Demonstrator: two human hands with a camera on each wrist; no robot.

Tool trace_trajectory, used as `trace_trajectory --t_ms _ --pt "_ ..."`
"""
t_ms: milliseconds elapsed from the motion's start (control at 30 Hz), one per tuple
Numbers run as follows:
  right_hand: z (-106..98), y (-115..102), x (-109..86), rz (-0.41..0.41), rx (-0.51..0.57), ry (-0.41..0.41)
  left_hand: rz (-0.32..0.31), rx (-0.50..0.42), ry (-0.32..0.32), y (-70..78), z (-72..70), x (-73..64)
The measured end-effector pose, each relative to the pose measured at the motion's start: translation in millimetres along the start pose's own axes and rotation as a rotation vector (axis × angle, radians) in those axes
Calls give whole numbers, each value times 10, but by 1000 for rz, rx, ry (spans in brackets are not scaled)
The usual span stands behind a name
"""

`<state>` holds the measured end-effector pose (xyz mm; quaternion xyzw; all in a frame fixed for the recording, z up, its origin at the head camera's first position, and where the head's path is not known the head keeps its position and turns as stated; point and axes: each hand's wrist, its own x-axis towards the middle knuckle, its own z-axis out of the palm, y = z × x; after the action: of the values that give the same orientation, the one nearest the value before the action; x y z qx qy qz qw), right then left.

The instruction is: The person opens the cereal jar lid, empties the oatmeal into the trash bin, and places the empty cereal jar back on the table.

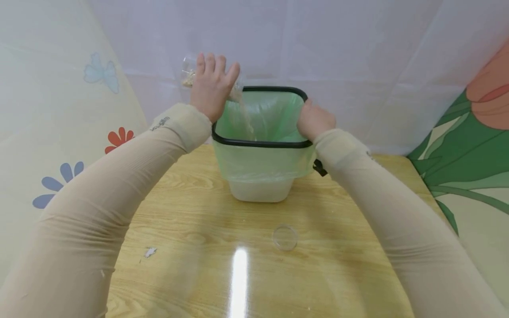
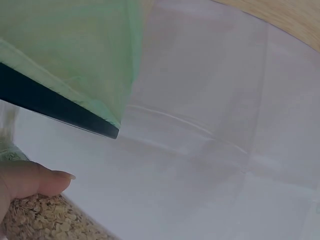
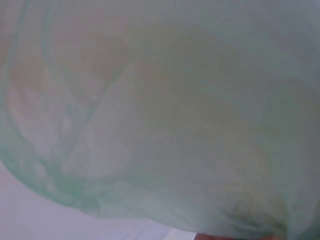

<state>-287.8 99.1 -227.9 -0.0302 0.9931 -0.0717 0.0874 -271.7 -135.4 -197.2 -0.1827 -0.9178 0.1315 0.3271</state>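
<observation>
Clear jar [image 1: 189, 70], tilted, spilling beige flakes [image 2: 47, 217]; green bag [image 1: 264, 162], lining upright white bin [image 1: 260, 192], black rim [image 1: 260, 144]

The left arm [image 1: 99, 207] enters at lower left, bent, and the right arm [image 1: 397, 212] at lower right, straighter; both are sleeved. The left grip [image 1: 212, 88], upper left of centre, shows its back, fingers upward and slightly parted; its thumb [image 2: 40, 181] lies extended at lower left of the left-wrist view. The right grip [image 1: 316, 120], right of centre, is curled, knuckles uppermost.
</observation>
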Motion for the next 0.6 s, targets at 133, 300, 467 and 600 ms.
trace_trajectory --t_ms 133,300,467,600 --pt "1 14 -8 -5 -2 2 -13 0 -2 7 7 22" --pt "2 33 -14 -8 -5 11 -30 -17 -5 15 19 67" --pt "2 38 -10 -8 -7 16 -33 -14 -23 20 27 98" --pt "-1 27 -6 -7 1 21 -34 -12 -34 17 22 106"
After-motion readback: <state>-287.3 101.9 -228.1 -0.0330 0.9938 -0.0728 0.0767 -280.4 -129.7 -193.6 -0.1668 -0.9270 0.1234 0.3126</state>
